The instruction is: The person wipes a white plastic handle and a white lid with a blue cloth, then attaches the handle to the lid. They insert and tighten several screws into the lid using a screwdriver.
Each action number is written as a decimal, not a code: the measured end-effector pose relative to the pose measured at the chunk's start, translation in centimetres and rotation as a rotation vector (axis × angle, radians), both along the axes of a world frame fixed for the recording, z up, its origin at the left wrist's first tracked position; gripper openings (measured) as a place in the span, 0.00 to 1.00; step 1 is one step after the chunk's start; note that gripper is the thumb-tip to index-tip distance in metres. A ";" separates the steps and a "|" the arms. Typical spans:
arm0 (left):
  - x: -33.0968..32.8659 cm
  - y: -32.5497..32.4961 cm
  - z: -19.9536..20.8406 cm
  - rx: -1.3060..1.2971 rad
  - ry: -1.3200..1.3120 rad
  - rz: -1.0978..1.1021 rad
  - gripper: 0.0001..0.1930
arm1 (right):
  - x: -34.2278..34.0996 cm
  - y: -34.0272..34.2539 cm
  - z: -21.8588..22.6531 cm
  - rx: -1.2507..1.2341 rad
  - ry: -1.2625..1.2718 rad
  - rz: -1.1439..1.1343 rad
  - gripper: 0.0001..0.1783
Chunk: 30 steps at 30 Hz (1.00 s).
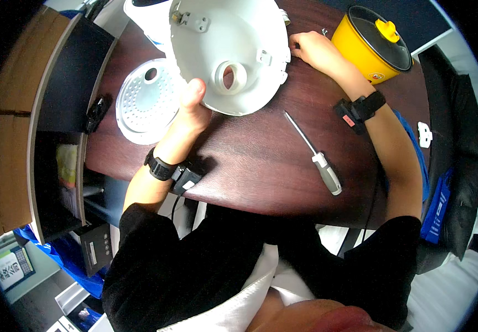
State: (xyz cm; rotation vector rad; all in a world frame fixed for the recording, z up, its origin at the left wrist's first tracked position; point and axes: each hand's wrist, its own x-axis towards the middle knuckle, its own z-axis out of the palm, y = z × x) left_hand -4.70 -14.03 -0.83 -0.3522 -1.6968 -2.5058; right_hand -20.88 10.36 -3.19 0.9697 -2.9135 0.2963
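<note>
While left grip (195, 107) clamps white housing (228, 41) by near-left rim, housing extends ahead and rightward of it, hollow side in view; right grip (312, 51) just beside right edge, cannot tell if holding.

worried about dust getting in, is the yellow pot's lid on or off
On: the dark lid covers the mouth of the yellow pot, its yellow knob on top.

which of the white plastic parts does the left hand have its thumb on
The deep, hollow shell, with the left hand at its near rim. It is bowl-like, unlike the flat, dotted disc on the table to its left.
</note>
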 end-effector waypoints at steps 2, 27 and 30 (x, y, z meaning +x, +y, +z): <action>-0.1 -0.1 0.0 -0.005 0.027 -0.009 0.44 | 0.5 0.0 0.2 -0.005 0.041 0.010 0.11; 0.0 -0.5 -0.4 0.008 -0.006 -0.031 0.45 | -0.6 -1.0 -0.1 0.112 0.113 0.064 0.13; 0.1 -0.4 -0.5 0.015 0.001 -0.027 0.45 | -0.9 -1.6 0.2 0.192 0.046 0.021 0.13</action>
